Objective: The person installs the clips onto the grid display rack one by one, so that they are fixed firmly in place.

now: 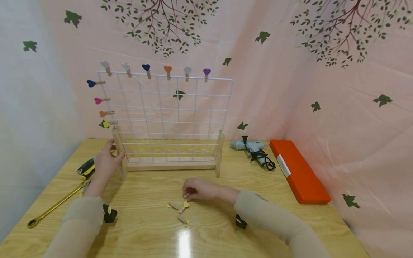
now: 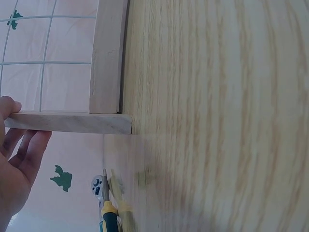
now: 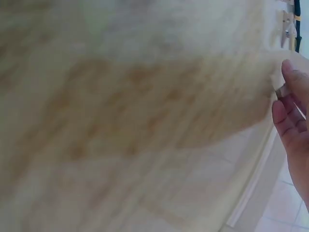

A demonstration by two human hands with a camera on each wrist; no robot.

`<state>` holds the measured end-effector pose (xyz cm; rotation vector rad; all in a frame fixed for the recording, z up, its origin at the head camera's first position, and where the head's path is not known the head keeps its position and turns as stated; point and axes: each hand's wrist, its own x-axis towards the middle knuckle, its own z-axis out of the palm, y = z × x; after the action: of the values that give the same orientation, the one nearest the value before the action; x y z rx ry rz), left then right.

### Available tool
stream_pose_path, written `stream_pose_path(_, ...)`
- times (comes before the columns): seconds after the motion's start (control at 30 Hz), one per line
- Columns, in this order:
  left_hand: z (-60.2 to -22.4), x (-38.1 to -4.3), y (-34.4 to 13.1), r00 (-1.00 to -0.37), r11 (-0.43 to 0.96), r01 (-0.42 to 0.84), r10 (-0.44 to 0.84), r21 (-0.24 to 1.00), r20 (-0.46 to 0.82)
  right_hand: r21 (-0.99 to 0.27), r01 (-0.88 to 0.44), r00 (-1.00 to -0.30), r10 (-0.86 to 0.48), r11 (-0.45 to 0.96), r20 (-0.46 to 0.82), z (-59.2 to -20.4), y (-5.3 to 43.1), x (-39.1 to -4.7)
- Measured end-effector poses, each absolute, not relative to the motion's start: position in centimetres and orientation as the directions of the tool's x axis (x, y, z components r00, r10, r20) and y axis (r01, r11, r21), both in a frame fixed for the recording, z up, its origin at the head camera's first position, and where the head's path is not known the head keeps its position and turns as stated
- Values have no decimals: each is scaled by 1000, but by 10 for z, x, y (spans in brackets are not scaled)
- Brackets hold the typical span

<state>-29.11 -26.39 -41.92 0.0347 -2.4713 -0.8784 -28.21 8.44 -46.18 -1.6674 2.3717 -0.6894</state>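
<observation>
My left hand (image 1: 108,161) grips the left wooden upright (image 2: 72,123) of a stand, thumb on one face and fingers on the other. The stand carries a white wire grid (image 1: 178,109). Along its top and left edges sit several clothespins with coloured hearts, such as an orange heart clothespin (image 1: 168,71) and a pink heart clothespin (image 1: 100,100). Over the table, my right hand (image 1: 203,189) pinches a small clothespin (image 3: 282,91) between thumb and fingertips, most of it hidden. Just left of that hand lie three yellow heart clothespins (image 1: 184,206) on the tabletop.
On the left lie a gold wrench (image 1: 58,202) and a black-and-yellow screwdriver (image 1: 87,168). Behind on the right rests a glue gun (image 1: 248,145) with its black cord bundled, beside an orange case (image 1: 303,175). A printed curtain (image 1: 274,89) hangs behind the wooden table (image 1: 145,236).
</observation>
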Motion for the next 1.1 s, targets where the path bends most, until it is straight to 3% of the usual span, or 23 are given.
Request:
stream_pose_path(0.13, -418, -292, -264, -869, 791, 141, -188, 595, 457, -515, -799, -427, -896, 311, 122, -449, 89, -281)
stream_pose_path(0.4, -418, -292, -265, -870, 795, 136, -190, 591, 455, -553, -802, -463, -819, 224, 340, -392, 101, -280)
stream_pose_path(0.5, -419, -292, -265, -872, 794, 133, -191, 594, 451, -598, -772, -518, -758, 216, 396, -362, 105, -280)
stream_pose_path(0.73, -418, -292, -264, -871, 793, 132, -194, 595, 452, -695, -631, -707, -623, 344, 334, -263, 116, -263)
stream_pose_path(0.93, -417, -291, -264, -874, 789, 132, -192, 600, 446, -608, -696, -713, -470, 382, 520, -195, 131, -264)
stream_pose_path(1.1, -416, -290, -265, -878, 791, 121, -196, 599, 436, -589, -671, -735, -302, 451, 607, -157, 143, -274)
